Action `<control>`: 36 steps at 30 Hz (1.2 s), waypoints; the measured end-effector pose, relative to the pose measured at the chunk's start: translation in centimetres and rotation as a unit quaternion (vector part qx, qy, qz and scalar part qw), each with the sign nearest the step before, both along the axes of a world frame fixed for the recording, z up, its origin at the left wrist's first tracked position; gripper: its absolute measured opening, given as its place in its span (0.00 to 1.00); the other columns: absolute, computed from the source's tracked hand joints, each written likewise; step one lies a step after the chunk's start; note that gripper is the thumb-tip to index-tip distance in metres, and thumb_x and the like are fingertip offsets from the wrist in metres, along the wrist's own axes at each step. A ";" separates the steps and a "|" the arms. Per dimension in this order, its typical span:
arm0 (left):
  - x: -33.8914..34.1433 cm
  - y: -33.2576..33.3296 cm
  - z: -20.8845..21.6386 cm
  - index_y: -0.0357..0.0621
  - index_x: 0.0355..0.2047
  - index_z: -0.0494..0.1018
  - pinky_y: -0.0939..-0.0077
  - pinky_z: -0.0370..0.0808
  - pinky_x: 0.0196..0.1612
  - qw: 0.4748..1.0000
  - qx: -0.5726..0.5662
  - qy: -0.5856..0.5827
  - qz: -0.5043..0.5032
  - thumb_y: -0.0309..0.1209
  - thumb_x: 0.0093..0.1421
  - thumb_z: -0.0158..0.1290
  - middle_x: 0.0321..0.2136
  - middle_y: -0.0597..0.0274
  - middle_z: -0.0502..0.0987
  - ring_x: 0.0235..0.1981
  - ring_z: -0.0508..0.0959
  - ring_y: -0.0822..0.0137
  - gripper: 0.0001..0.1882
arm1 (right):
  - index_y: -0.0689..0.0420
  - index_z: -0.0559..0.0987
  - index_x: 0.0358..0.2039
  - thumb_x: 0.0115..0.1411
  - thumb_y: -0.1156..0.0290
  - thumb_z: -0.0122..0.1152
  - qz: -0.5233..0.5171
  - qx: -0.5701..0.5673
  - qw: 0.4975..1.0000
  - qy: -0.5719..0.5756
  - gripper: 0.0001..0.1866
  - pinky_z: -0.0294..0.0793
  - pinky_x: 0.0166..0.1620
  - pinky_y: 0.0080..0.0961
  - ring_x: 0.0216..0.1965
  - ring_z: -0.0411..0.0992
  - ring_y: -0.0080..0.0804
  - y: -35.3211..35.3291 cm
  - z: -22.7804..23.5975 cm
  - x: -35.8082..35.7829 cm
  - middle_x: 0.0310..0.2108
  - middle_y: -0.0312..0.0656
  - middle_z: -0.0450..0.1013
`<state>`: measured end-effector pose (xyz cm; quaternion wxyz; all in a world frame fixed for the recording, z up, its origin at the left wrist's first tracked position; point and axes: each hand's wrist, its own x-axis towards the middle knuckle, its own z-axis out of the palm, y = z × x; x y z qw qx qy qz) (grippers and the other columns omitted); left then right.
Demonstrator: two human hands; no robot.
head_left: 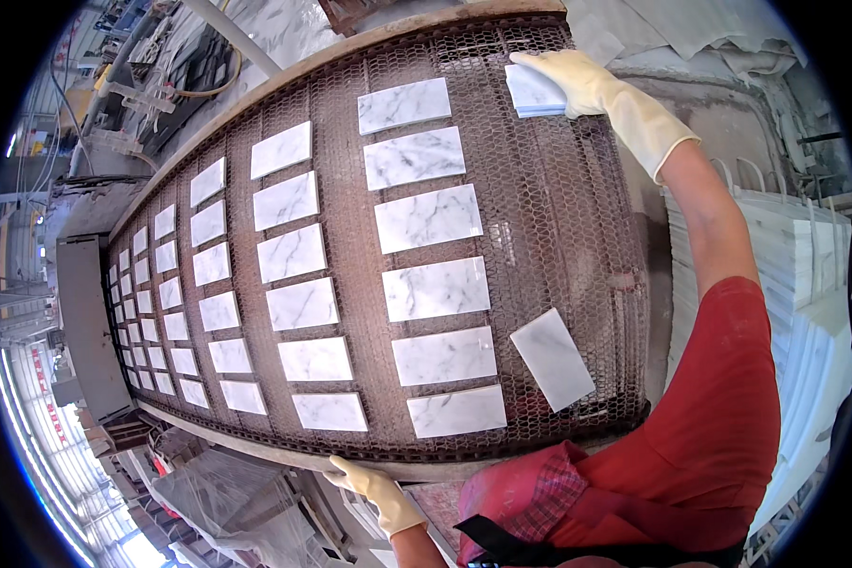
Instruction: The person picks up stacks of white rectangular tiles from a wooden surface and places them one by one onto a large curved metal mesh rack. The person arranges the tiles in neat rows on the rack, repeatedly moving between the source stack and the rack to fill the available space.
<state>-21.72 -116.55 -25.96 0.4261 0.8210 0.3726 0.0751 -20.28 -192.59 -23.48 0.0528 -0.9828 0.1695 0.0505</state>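
Note:
My right hand [582, 83], in a cream rubber glove, reaches to the far right of the mesh conveyor belt [549, 237]. It grips a small stack of white marble tiles [532, 90] by its right side, with the tile edges showing at the front. My left hand [374, 490], in a matching glove, is at the conveyor's near wooden rail [293, 457], its fingers stretched out and holding nothing. A single marble tile [553, 360] lies askew on the belt's near right. To its left, grey-veined marble tiles [435, 288] lie flat in spaced rows.
The tile rows run left toward a grey machine housing [95, 327] across the belt. At right, white slabs [776, 275] stand stacked beside my arm. Plastic-wrapped goods [241, 497] sit below the near rail. Dark slabs [199, 80] lie beyond the far rail.

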 end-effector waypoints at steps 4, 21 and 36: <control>-0.3 2.1 -1.6 0.40 0.83 0.43 0.51 0.64 0.77 1.000 0.001 -0.017 -0.003 0.54 0.77 0.50 0.81 0.40 0.50 0.75 0.64 0.45 0.48 | 0.43 0.57 0.81 0.40 0.85 0.81 -0.019 0.019 1.000 -0.008 0.68 0.78 0.68 0.40 0.62 0.76 0.50 3.0 3.3 -1.6 0.61 0.47 0.77; -0.7 1.5 -1.1 0.39 0.83 0.41 0.51 0.58 0.80 1.000 0.001 0.021 -0.010 0.59 0.76 0.49 0.83 0.41 0.45 0.79 0.58 0.44 0.52 | 0.46 0.64 0.78 0.38 0.80 0.87 0.067 0.032 0.997 0.020 0.65 0.78 0.68 0.38 0.62 0.77 0.50 7.0 0.0 -7.1 0.65 0.46 0.75; -1.5 1.2 -1.4 0.42 0.84 0.41 0.49 0.62 0.78 1.000 -0.012 0.006 0.008 0.55 0.75 0.51 0.82 0.40 0.48 0.76 0.63 0.42 0.50 | 0.45 0.64 0.78 0.43 0.69 0.89 0.106 0.020 0.989 0.097 0.62 0.77 0.67 0.39 0.64 0.75 0.50 13.8 1.2 -11.7 0.69 0.46 0.71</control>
